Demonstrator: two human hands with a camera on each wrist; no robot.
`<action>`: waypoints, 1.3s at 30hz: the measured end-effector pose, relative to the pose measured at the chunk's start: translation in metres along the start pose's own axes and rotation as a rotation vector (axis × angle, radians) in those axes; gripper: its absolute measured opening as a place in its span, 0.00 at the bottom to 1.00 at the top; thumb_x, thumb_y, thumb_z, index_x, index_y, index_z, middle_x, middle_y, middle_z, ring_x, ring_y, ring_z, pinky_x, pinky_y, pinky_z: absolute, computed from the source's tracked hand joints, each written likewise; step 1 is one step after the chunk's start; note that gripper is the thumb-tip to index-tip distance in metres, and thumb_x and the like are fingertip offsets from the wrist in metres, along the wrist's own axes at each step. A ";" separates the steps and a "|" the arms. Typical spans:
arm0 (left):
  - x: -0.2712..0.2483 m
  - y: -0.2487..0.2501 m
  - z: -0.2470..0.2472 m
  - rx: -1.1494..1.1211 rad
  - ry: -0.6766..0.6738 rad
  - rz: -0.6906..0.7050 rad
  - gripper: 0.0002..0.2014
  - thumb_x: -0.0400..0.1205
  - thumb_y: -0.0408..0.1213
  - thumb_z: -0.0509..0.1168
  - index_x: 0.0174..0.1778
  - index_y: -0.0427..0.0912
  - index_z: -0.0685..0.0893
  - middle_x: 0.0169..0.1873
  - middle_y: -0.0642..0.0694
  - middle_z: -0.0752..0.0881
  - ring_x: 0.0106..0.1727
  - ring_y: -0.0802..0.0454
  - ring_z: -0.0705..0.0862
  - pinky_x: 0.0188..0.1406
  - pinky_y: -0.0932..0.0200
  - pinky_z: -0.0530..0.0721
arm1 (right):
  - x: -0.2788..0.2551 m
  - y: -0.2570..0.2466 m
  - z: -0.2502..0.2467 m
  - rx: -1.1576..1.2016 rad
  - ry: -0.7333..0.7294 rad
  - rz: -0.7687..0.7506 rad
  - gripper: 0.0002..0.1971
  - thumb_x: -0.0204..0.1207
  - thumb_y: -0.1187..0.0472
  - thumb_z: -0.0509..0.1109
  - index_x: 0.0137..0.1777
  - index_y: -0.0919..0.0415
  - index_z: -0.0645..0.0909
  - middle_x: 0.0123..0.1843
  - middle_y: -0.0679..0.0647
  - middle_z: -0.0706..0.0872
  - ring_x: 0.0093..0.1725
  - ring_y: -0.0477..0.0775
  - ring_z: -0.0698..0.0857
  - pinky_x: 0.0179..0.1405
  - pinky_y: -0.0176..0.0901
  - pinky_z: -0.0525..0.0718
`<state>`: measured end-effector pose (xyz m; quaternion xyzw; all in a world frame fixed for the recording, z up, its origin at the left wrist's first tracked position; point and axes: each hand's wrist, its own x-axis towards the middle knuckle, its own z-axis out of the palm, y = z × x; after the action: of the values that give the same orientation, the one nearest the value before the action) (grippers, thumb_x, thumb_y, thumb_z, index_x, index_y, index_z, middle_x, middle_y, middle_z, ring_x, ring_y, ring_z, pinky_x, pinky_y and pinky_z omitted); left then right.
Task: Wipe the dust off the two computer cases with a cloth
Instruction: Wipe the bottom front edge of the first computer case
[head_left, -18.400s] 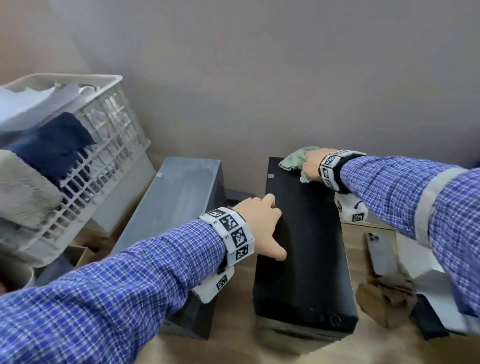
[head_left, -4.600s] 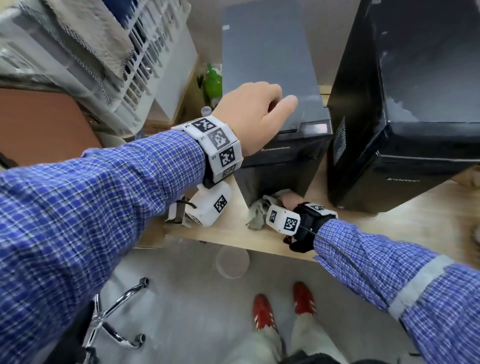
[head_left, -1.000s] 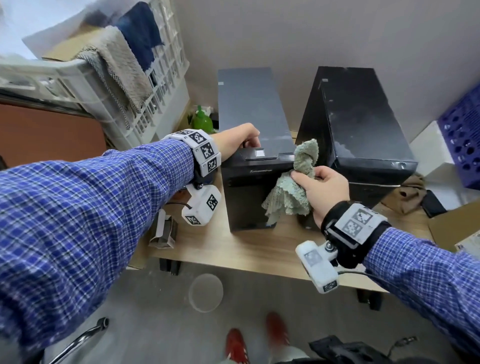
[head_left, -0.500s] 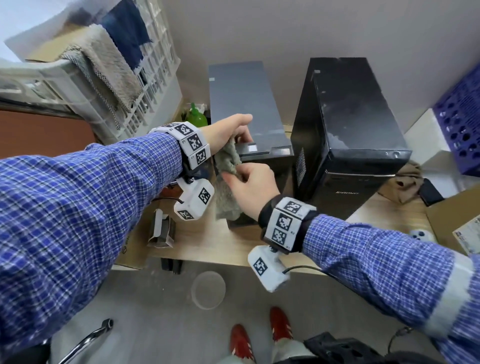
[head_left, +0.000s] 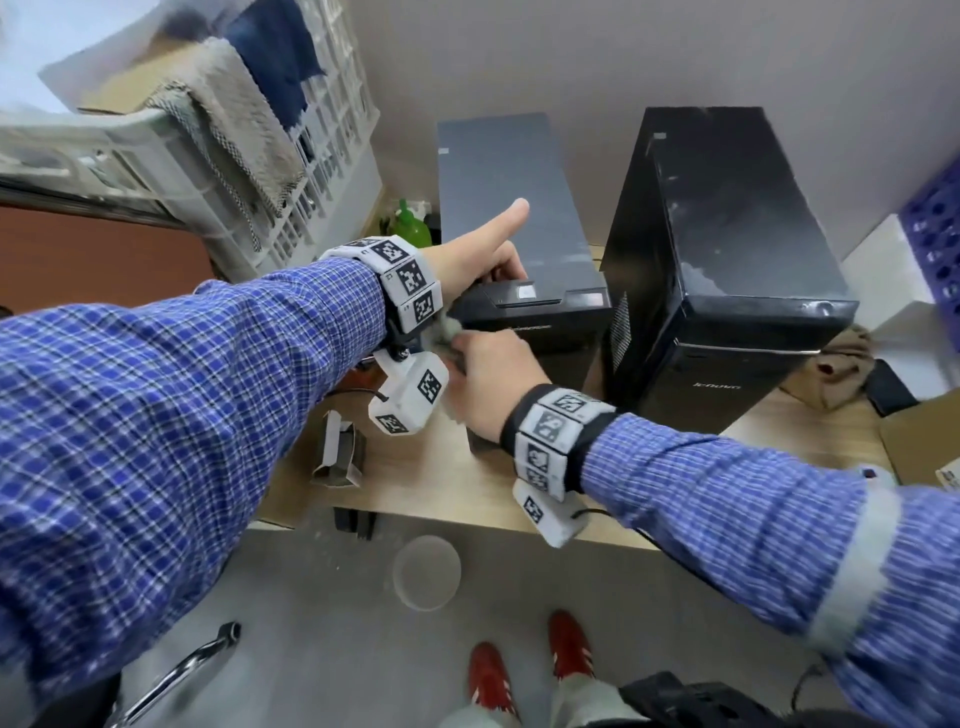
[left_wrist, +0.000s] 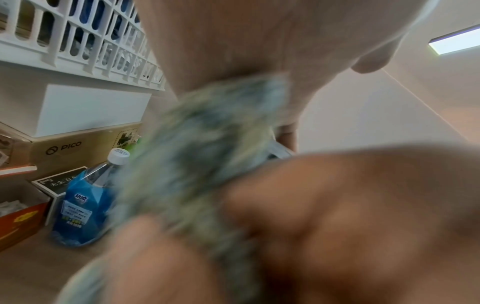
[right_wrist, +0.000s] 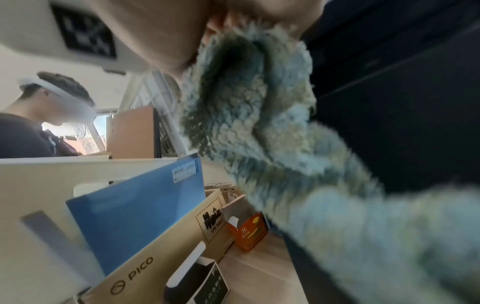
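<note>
A fuzzy, rough green-grey cloth (right_wrist: 249, 115). Two computer cases: the smaller one (head_left: 511, 208) matt grey, the larger one (head_left: 727, 218) glossy black and dust-smeared. Pale wood-grain desk (head_left: 431, 478). White plastic lattice crate (head_left: 311, 171).

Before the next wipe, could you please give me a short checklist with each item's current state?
1. Cloth in right hand: ok, held.
2. Left hand steadying the grey case: ok, it rests at the front top edge.
3. Cloth against the grey case's left side: cannot tell, wrist camera hides it.
4. Black case dust-free: not ok, pale smears remain on top.
5. Bottle clear of the wiping path: cannot tell.
</note>
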<state>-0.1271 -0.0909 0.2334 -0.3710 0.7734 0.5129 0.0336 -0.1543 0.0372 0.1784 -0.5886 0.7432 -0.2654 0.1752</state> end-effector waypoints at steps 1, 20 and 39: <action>-0.001 0.000 0.000 -0.001 -0.003 0.004 0.44 0.85 0.70 0.37 0.54 0.36 0.88 0.39 0.45 0.84 0.44 0.48 0.81 0.61 0.50 0.78 | 0.001 -0.001 0.007 -0.027 -0.046 0.030 0.12 0.79 0.52 0.61 0.45 0.57 0.82 0.44 0.58 0.88 0.44 0.63 0.86 0.47 0.49 0.86; 0.001 -0.003 0.001 0.029 0.013 0.069 0.40 0.85 0.69 0.41 0.50 0.39 0.88 0.39 0.46 0.86 0.42 0.51 0.83 0.62 0.49 0.79 | 0.003 0.024 0.010 0.335 0.077 0.360 0.16 0.74 0.51 0.69 0.29 0.60 0.80 0.30 0.53 0.83 0.31 0.51 0.82 0.32 0.38 0.75; 0.000 -0.022 0.027 0.690 0.435 0.385 0.19 0.82 0.61 0.52 0.41 0.50 0.75 0.39 0.53 0.78 0.44 0.49 0.78 0.44 0.51 0.74 | -0.014 0.198 0.048 0.597 -0.282 0.956 0.34 0.58 0.44 0.73 0.65 0.62 0.82 0.64 0.59 0.85 0.62 0.60 0.85 0.63 0.52 0.84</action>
<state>-0.1225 -0.0731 0.2043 -0.2864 0.9433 0.1320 -0.1039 -0.2787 0.0749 0.0204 -0.1423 0.7888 -0.2740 0.5314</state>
